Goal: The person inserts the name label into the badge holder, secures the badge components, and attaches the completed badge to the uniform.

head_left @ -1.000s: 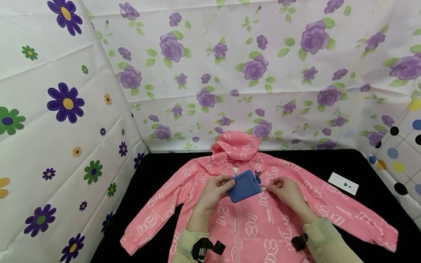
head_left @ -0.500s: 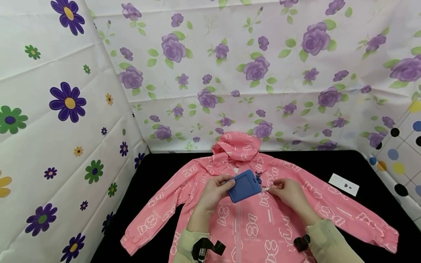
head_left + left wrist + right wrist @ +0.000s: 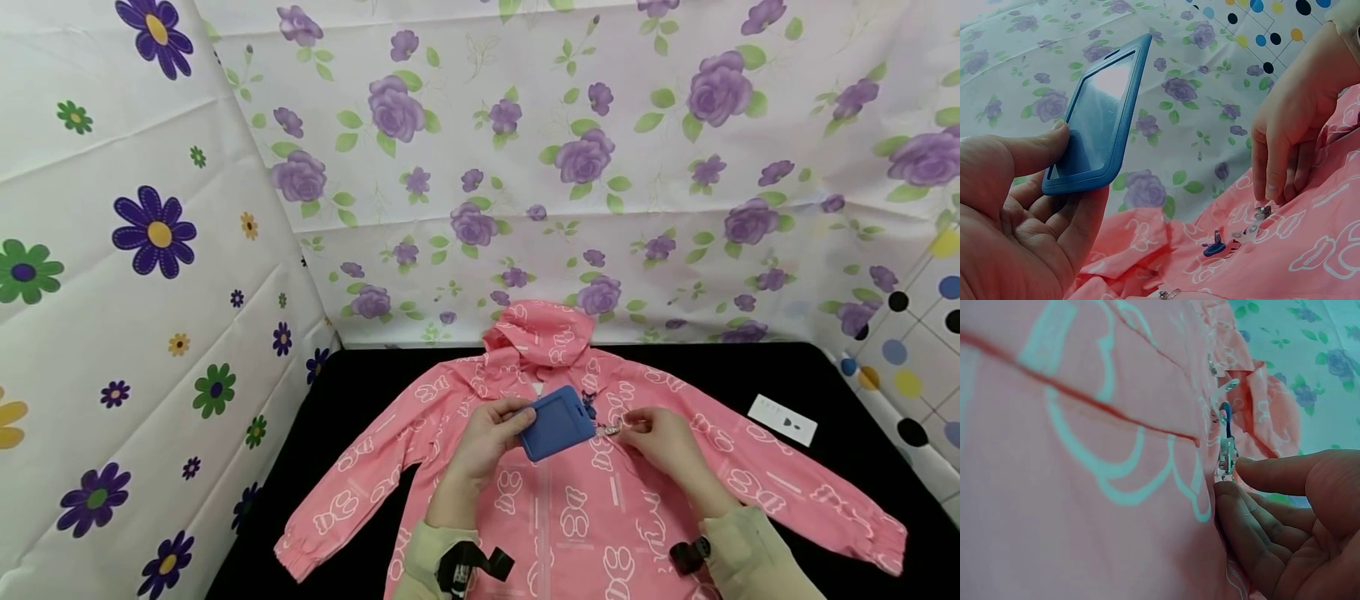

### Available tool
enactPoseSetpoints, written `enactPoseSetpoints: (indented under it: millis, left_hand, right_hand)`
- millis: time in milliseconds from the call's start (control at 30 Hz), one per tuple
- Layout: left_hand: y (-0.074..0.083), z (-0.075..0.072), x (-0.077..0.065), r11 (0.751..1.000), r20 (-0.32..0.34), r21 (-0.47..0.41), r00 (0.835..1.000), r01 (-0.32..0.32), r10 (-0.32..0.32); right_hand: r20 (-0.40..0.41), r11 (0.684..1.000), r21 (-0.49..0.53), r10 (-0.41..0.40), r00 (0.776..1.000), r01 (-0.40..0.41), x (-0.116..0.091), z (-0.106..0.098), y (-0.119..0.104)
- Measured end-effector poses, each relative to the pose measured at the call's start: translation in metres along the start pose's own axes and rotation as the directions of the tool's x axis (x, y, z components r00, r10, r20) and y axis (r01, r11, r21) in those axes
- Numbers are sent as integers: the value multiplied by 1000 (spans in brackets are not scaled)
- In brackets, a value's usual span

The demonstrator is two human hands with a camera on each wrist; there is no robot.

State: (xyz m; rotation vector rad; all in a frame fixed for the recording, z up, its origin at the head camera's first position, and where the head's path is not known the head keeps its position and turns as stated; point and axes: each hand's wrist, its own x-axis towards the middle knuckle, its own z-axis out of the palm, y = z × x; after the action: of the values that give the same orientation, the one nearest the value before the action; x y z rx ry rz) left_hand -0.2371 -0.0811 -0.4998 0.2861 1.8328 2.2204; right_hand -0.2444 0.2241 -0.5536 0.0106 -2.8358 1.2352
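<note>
A blue badge holder [image 3: 557,424] with a clear window is in my left hand [image 3: 487,437], thumb on its front and fingers behind, raised above a pink hooded jacket [image 3: 573,500]. In the left wrist view the badge holder [image 3: 1099,119] stands tilted, its slot end up. My right hand [image 3: 660,442] is at the jacket's chest, with a small metal clip [image 3: 1227,459] at the tips of its thumb and index finger. A small dark blue figure piece [image 3: 589,405] lies beside the clip, joined by a clear strap [image 3: 1247,234]. How the clip meets the fabric is unclear.
The jacket lies spread with sleeves out on a black tabletop [image 3: 360,383]. A white card [image 3: 782,419] with small dark marks lies right of the jacket. Flowered cloth walls [image 3: 465,167] stand behind and left; a dotted one [image 3: 918,375] is at the right.
My right fingertips have drawn slightly to the right, and more of the metal clip shows. My left hand and the badge holder stay nearly still.
</note>
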Motion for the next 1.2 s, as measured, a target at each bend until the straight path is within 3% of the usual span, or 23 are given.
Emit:
enactPoseSetpoints:
  millis: [200, 467, 767, 1000, 1200]
  left_hand:
    - [2, 0, 0, 1000, -3, 1, 1000, -5, 5]
    - [2, 1, 1, 1000, 13, 9, 1000, -10, 10]
    - [0, 3, 2, 1000, 29, -14, 999, 13, -13]
    - [1, 4, 1, 998, 35, -53, 999, 23, -21]
    - [1, 4, 0, 997, 29, -74, 999, 25, -22]
  right_hand:
    - [-8, 999, 43, 9, 1000, -8, -2, -3, -2]
    - [12, 981, 183, 70, 997, -71, -9, -14, -1]
    - [83, 909, 389, 129, 988, -151, -20, -40, -6]
    - [88, 851, 515, 66, 994, -102, -26, -54, -17]
    - [73, 862, 503, 21, 997, -55, -35, -62, -35]
